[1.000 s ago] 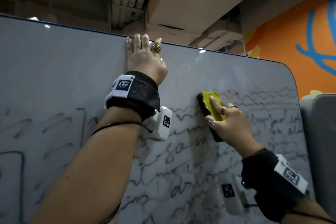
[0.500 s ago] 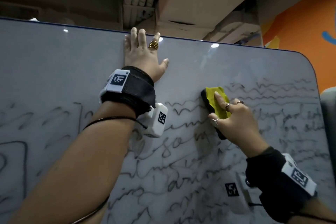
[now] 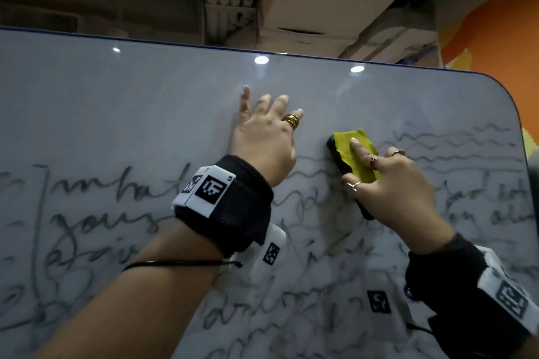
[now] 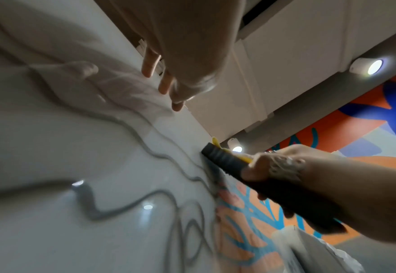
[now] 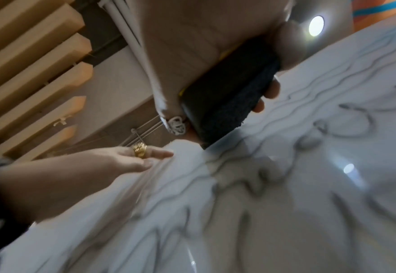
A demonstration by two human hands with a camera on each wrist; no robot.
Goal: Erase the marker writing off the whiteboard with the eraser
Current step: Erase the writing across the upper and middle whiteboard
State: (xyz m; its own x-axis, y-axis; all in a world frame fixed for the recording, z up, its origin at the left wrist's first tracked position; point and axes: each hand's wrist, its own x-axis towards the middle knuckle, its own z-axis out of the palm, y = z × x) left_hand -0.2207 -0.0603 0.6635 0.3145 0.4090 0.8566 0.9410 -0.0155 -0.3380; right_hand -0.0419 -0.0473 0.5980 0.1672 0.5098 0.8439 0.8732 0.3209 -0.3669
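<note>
- The eraser (image 3: 354,156), yellow-backed, lies dark pad against the whiteboard (image 3: 145,102), at the top wavy lines of marker writing (image 3: 455,140).
- The right hand (image 3: 388,181) grips it, fingers curled; the left hand (image 3: 262,140) braces flat, fingers spread.
- Wiping looks barely begun; the next stroke needs firm pressure sideways along those lines.

Marker writing (image 3: 122,221) smeared and unreadable, eraser (image 3: 354,160) lower end hidden under right hand (image 3: 390,183), both wrist views motion-blurred
</note>
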